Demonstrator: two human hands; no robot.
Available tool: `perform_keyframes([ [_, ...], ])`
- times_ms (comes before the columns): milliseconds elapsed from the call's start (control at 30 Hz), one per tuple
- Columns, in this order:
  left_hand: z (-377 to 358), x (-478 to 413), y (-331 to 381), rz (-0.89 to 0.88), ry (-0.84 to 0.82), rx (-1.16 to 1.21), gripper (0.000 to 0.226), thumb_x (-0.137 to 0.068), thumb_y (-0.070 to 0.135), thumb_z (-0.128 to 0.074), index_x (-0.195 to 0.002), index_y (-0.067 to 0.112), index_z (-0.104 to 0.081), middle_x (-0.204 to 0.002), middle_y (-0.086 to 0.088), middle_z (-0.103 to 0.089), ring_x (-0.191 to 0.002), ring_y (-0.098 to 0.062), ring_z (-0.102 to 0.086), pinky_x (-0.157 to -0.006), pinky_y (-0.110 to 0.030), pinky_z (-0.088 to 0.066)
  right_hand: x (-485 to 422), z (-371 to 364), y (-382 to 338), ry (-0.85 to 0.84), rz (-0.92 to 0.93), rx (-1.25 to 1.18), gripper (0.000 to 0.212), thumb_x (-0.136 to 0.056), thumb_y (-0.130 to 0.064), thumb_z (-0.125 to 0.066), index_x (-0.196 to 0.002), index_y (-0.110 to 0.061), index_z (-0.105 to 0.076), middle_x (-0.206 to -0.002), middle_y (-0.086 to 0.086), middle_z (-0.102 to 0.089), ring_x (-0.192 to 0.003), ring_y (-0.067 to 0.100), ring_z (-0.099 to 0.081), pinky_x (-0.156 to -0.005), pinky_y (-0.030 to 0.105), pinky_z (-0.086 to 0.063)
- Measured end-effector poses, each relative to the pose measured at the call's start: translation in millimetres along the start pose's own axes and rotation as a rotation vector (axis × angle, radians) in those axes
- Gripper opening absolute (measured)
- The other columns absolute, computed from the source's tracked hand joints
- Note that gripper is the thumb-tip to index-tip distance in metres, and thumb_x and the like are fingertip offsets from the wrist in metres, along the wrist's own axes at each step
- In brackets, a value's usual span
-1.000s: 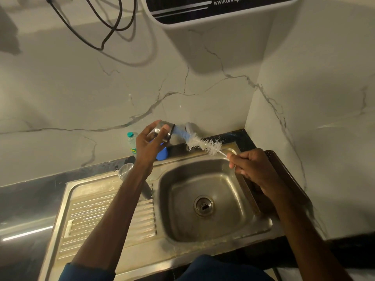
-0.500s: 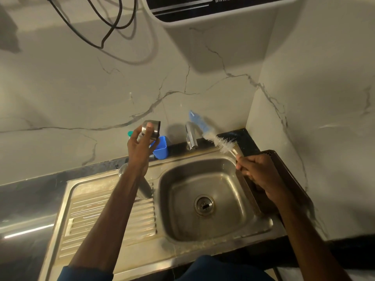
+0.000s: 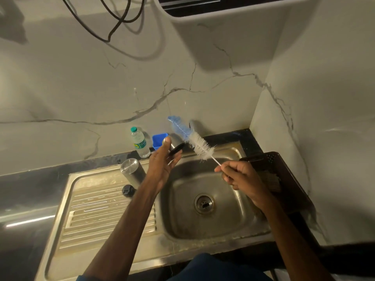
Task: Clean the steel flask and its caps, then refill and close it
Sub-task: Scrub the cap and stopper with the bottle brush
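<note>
Steel flask [image 3: 132, 172] stands just left of the left hand [image 3: 162, 166], which grips the steel cap [image 3: 175, 149] (black cap [image 3: 128, 190] lies beside its wrist); the right hand [image 3: 241, 177] pinches the brush [image 3: 194, 141].

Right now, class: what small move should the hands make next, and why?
Probably slide the brush into the steel cap and twist: the left hand holds the cap's dark opening towards the brush, which the right hand holds just outside it, above the sink.
</note>
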State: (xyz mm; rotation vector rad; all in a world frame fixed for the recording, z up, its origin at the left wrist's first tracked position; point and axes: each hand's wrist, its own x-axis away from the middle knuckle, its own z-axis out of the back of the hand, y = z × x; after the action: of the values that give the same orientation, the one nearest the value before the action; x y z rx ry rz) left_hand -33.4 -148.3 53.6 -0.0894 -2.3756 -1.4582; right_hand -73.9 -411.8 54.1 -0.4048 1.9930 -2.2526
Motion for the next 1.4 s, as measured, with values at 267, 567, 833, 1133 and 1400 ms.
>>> perform_keyframes([
  [267, -1, 12, -11, 0.121, -0.058, 0.238, 0.05, -0.109, 0.044, -0.045, -0.143, 0.008, -0.049, -0.138, -0.025, -0.063, -0.128, -0.042, -0.062, -0.105, -0.046, -0.055, -8, -17, 2, 0.032, 0.015, 0.045, 0.025, -0.109, -0.026, -0.048, -0.104, -0.016, -0.07, -0.059, 0.002, -0.043, -0.048, 0.007, -0.04, -0.043, 0.018, -0.029],
  [567, -18, 24, -16, 0.075, -0.058, 0.172, 0.033, -0.109, 0.036, -0.047, -0.124, 0.009, -0.06, -0.126, -0.023, -0.069, -0.115, -0.035, -0.067, -0.091, -0.04, -0.062, 1, -24, -5, -0.006, -0.063, -0.018, 0.028, -0.109, -0.012, -0.045, -0.107, -0.003, -0.071, -0.059, 0.002, -0.038, -0.044, -0.001, -0.035, -0.041, 0.012, -0.026],
  [833, -17, 21, -20, 0.006, -0.04, 0.198, 0.025, -0.11, 0.03, -0.045, -0.104, 0.009, -0.058, -0.114, -0.022, -0.069, -0.099, -0.033, -0.072, -0.082, -0.042, -0.063, 17, -29, 10, -0.024, 0.037, -0.008, 0.024, -0.108, -0.018, -0.05, -0.113, -0.016, -0.074, -0.058, 0.002, -0.035, -0.047, 0.005, -0.033, -0.043, 0.017, -0.029],
  [1133, -22, 22, -27, -0.098, -0.169, -0.117, 0.038, -0.109, 0.028, -0.045, -0.138, 0.005, -0.051, -0.126, -0.012, -0.07, -0.113, -0.03, -0.071, -0.095, -0.043, -0.06, 6, -37, 4, 0.175, 0.141, 0.189, 0.024, -0.105, -0.015, -0.056, -0.117, -0.022, -0.076, -0.055, -0.012, -0.053, -0.048, 0.004, -0.041, -0.047, 0.019, -0.034],
  [1400, -21, 12, -10, -0.222, -0.023, -0.214, 0.038, -0.106, 0.034, -0.051, -0.129, 0.004, -0.057, -0.119, -0.01, -0.073, -0.109, -0.023, -0.073, -0.091, -0.032, -0.06, 13, -37, 21, 0.186, 0.214, 0.3, 0.024, -0.104, -0.018, -0.058, -0.115, -0.03, -0.076, -0.052, -0.008, -0.054, -0.044, 0.007, -0.038, -0.045, 0.032, -0.031],
])
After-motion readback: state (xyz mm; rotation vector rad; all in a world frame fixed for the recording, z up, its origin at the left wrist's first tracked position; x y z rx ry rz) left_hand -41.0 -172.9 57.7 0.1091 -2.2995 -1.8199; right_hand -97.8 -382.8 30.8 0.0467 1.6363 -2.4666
